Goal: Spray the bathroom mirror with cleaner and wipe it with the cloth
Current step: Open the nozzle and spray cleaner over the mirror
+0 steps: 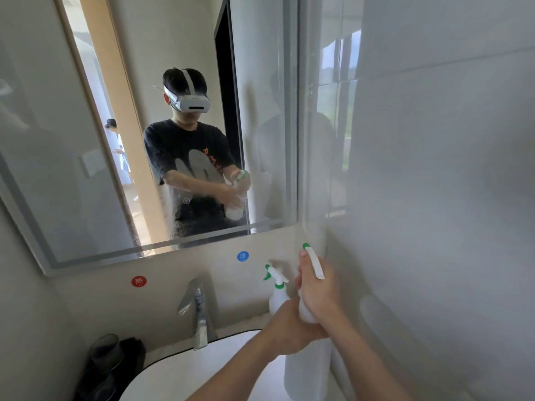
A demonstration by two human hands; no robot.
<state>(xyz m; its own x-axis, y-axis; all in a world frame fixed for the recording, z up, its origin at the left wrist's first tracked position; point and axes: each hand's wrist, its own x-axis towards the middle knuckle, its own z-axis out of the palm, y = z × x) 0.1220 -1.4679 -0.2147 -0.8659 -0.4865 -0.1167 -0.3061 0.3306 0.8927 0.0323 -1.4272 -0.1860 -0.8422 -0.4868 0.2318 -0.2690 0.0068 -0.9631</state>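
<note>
White spray bottle point(307, 371) (green-tipped), right hand point(320, 292) at neck, left hand point(286, 328) gripping body

A mirror point(72, 169) hangs on the wall above a sink point(179, 369). Behind the sink stands the tap point(199, 314), with a cup point(105, 348) to its left and a spare bottle point(278, 295) to its right. Farther right, beside the side wall point(434, 198), both hands hold a spray bottle point(308, 369), the right hand point(320, 290) above the left hand point(289, 328).
</note>
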